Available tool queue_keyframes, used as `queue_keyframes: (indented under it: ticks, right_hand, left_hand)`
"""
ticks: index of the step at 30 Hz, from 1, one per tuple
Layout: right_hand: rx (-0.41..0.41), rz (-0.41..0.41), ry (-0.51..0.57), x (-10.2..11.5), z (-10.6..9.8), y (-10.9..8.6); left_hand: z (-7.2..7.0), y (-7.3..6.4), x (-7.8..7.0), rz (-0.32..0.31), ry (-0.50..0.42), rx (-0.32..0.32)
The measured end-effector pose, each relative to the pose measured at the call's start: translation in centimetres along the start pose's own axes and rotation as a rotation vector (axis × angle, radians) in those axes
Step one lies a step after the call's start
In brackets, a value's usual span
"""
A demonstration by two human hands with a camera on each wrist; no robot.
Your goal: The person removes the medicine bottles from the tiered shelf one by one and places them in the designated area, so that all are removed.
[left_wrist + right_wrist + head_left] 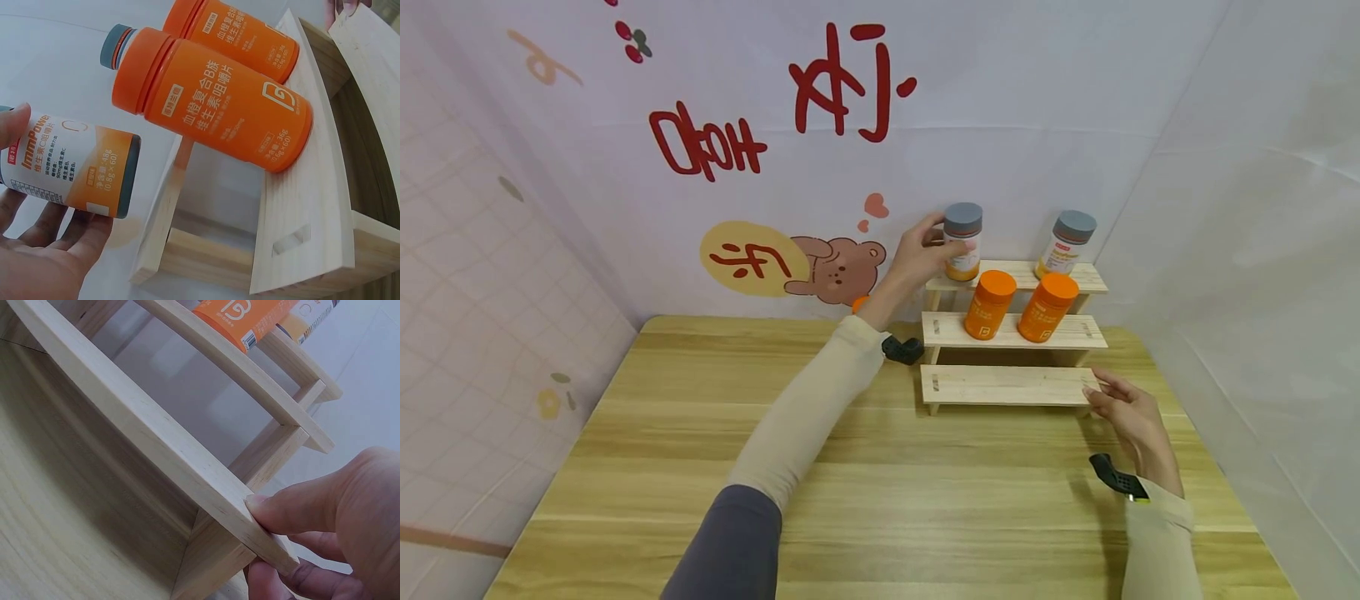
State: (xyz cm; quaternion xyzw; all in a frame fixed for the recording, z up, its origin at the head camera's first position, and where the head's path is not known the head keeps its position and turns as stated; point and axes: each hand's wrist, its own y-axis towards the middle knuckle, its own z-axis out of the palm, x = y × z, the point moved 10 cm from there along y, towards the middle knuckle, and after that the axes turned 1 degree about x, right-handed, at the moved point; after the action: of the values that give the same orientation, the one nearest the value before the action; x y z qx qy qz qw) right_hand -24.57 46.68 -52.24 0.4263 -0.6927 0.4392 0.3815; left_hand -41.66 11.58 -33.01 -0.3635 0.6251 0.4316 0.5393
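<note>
Clearly, the left hand (919, 254) grips a cylindrical bottle with a grey-blue cap and a white-and-orange label (78, 164), thumb on one side and fingers curled along the other. The bottle is at the left end of the top plank (1024, 274); whether its base touches the wood, I cannot tell. Meanwhile, the right hand (1131, 421) pinches the right end of the bottom plank (1000, 385), thumb above and fingers beneath.

Both hands are thus at one three-tier stand of pale, bare wood (1009, 341). On its middle tier, two orange bottles with orange caps (1048, 310) stand upright side by side. Behind them, a second grey-capped bottle (1064, 246) stands near the right end of the top tier, well apart from the held one.

As far as the pictures show, the work looks partway through: three bottles stand on the tiers by themselves, while the fourth is not yet released. The bottom tier bears no bottle that shows.

Farther out, some small orange shape (859, 304) peeks from behind the left forearm, too hidden to identify. Under everything lies a wood-grain table (970, 500), backed by a white printed wall covering (1037, 100).
</note>
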Motion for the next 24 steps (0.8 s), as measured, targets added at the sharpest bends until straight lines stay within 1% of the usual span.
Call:
queue_keyframes:
  ticks: [3, 8, 10, 15, 18, 24]
  right_hand:
    - [-0.003, -0.005, 0.002, 0.2, 0.0, -0.1]
    - [-0.006, -0.019, -0.014, 0.3, 0.1, -0.3]
    - [-0.007, -0.021, -0.014, 0.2, 0.1, -0.3]
    - [-0.004, -0.024, 0.004, 0.1, 0.2, -0.1]
    - [-0.002, -0.024, 0.002, 0.1, 0.2, -0.1]
    - [0.0, -0.017, -0.006, 0.2, 0.1, -0.3]
  left_hand:
    - [-0.3, -0.4, -0.2, 0.016, -0.034, 0.006]
    - [-1.0, -1.0, -0.7, 0.056, 0.001, 0.004]
    - [-1.4, -1.3, -0.8, 0.062, 0.02, 0.0]
    - [-2.5, -2.1, -0.7, 0.077, 0.019, -0.006]
    - [-3.2, -2.6, -0.4, 0.074, 0.012, -0.013]
    - [-4.2, -3.5, 0.5, 0.048, -0.002, -0.026]
